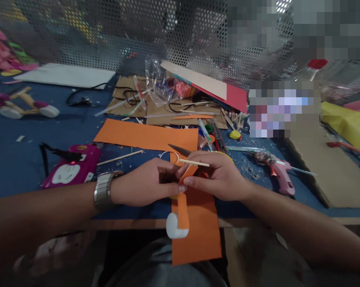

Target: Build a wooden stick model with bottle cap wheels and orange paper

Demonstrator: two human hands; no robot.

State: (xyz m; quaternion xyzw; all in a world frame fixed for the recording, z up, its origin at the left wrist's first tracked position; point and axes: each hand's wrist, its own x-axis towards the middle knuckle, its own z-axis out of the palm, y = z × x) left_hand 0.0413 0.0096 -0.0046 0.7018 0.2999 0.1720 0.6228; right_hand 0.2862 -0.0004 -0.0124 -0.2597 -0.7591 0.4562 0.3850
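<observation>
My left hand (139, 181), wearing a metal watch (103, 190), is closed with its thumb and fingers at a narrow orange paper strip (183, 211). From the other side my right hand (220, 175) pinches the same strip near its upper end. At the strip's lower end is a white cylinder (172, 226). A thin wooden stick (194, 162) lies across my right fingers. Under both hands an orange sheet (197, 239) hangs over the table's front edge. A dark pointed blade (179, 149) shows just behind my right hand; its other end is hidden.
On the blue table, a magenta box (75, 165) with a black cable stands left, and a pink glue gun (283, 175) lies right by cardboard (332, 167). Another orange sheet (144, 133) and stacked coloured sheets (203, 81) lie behind. A perforated metal screen (114, 36) bounds the back.
</observation>
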